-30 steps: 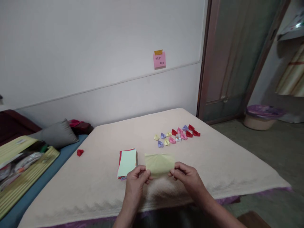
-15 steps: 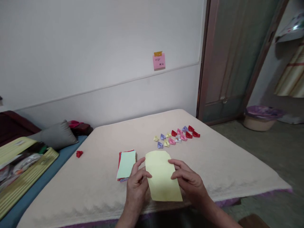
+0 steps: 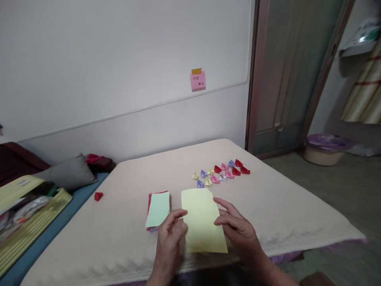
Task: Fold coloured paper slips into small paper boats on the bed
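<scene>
A pale yellow sheet of paper (image 3: 204,222) is tilted up in front of me, above the near part of the bed. My right hand (image 3: 238,224) pinches its right edge, with the index finger at the upper part and another finger lower on the front. At the left edge, my left hand (image 3: 172,234) has its index finger and thumb curled against the paper; the other fingers are folded and partly hidden. Just left of the sheet lies a stack of coloured paper (image 3: 158,210) with a light green sheet on top.
Several small folded paper pieces (image 3: 214,179) in red, pink, purple, yellow and white sit in rows beyond the sheet. One red folded piece (image 3: 98,196) lies far left on the beige bed cover (image 3: 125,238). A grey pillow (image 3: 70,172) and yellow-slatted case (image 3: 38,226) stand at left.
My left fingers have come lower along the paper's left edge and drawn closer together. The sheet's top edge looks straighter now. My right hand has barely moved.
</scene>
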Demonstrator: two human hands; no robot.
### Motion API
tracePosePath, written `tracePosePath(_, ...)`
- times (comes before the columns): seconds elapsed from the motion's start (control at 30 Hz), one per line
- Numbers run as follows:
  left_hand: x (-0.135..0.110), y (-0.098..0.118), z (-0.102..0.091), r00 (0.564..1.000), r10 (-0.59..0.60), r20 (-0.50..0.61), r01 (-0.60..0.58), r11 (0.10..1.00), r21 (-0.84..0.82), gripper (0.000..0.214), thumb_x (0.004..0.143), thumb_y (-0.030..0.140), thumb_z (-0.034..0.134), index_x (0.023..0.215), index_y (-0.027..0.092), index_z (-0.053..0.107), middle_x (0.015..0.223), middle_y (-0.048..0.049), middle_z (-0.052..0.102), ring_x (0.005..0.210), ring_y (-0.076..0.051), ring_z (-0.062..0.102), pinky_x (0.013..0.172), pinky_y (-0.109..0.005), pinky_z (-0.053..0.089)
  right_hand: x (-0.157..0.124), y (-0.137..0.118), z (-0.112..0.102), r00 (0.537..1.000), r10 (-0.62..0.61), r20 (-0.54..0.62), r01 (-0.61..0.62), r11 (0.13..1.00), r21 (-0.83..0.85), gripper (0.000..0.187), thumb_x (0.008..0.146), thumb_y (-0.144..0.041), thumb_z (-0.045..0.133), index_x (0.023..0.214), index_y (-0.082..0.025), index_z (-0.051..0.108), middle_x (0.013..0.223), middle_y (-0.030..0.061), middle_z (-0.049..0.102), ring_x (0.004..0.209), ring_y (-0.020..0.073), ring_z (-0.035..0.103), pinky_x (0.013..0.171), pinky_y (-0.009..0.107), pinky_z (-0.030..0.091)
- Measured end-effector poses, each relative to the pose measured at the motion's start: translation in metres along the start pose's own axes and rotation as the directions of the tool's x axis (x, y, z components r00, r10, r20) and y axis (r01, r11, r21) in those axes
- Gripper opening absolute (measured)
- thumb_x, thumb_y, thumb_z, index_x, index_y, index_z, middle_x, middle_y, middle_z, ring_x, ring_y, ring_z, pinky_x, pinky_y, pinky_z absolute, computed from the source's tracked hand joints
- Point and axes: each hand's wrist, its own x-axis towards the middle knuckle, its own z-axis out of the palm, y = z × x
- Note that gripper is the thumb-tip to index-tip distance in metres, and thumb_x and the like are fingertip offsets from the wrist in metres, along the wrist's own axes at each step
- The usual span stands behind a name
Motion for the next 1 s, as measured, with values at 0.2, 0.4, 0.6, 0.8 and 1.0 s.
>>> tracePosePath(0.2, 0.006, -0.003, 0.004, 1.0, 0.003, -0.017, -0.002, 0.995, 0.099, 0.033, 0.058, 0.026, 0.075, 0.088, 0.015, 0.068, 0.047, 0.0097, 0.028, 0.045, -0.007, 0.029, 0.046, -0.018, 0.023, 0.0, -0.004, 0.002, 0.989, 0.136, -0.066, -0.133, 0.99, 0.048, 0.014, 0.078, -0.026, 0.056, 0.081, -0.022, 0.069, 0.125, 0.0088, 0.056, 0.118, 0.0256, 0.047, 0.095, 0.032, 0.04)
tracePosePath(0.4, 0.003, 0.0, 0.008, 0.999, -0.035, 0.002, 0.035, 0.999, 0.024, 0.05, 0.058, 0.026, 0.076, 0.106, 0.018, 0.062, 0.062, 0.0027, 0.057, 0.052, -0.011, 0.051, 0.051, -0.02, 0.038, 0.004, -0.006, 0.009, 0.913, 0.408, 0.0, -0.381, 0.854, 0.354, 0.035, 0.075, -0.037, 0.063, 0.106, -0.021, 0.057, 0.087, 0.0063, 0.069, 0.077, 0.0216, 0.064, 0.066, 0.03, 0.05)
tracePosePath(0.6, 0.005, -0.006, 0.011, 0.995, -0.09, 0.049, 0.095, 0.991, -0.099, 0.081, 0.064, 0.026, 0.073, 0.134, 0.019, 0.032, 0.087, -0.0069, 0.065, 0.074, -0.019, 0.064, 0.067, -0.029, 0.048, 0.005, 0.003, 0.014, 0.895, 0.429, 0.121, -0.437, 0.793, 0.424, 0.022, 0.068, -0.033, 0.069, 0.083, -0.018, 0.065, 0.068, 0.0012, 0.067, 0.061, 0.0194, 0.062, 0.059, 0.03, 0.047)
tracePosePath(0.8, 0.012, -0.012, 0.005, 0.994, -0.103, -0.037, 0.103, 0.994, 0.025, 0.049, 0.062, 0.028, 0.072, 0.106, 0.011, 0.06, 0.052, 0.0043, 0.056, 0.052, -0.012, 0.052, 0.055, -0.022, 0.04, 0.006, 0.004, 0.013, 0.89, 0.453, 0.055, -0.439, 0.817, 0.375, 0.019, 0.065, -0.033, 0.069, 0.074, -0.018, 0.064, 0.058, -0.0016, 0.062, 0.053, 0.0154, 0.055, 0.053, 0.026, 0.043)
tracePosePath(1.0, 0.012, -0.014, 0.002, 0.998, -0.019, -0.052, 0.023, 0.997, 0.071, 0.026, 0.064, 0.025, 0.07, 0.087, 0.013, 0.068, 0.048, 0.0069, 0.049, 0.048, -0.008, 0.043, 0.051, -0.019, 0.033, 0.007, 0.005, 0.013, 0.882, 0.469, 0.058, -0.455, 0.811, 0.367, 0.019, 0.065, -0.036, 0.068, 0.063, -0.018, 0.062, 0.051, -0.0035, 0.056, 0.049, 0.014, 0.052, 0.05, 0.024, 0.039)
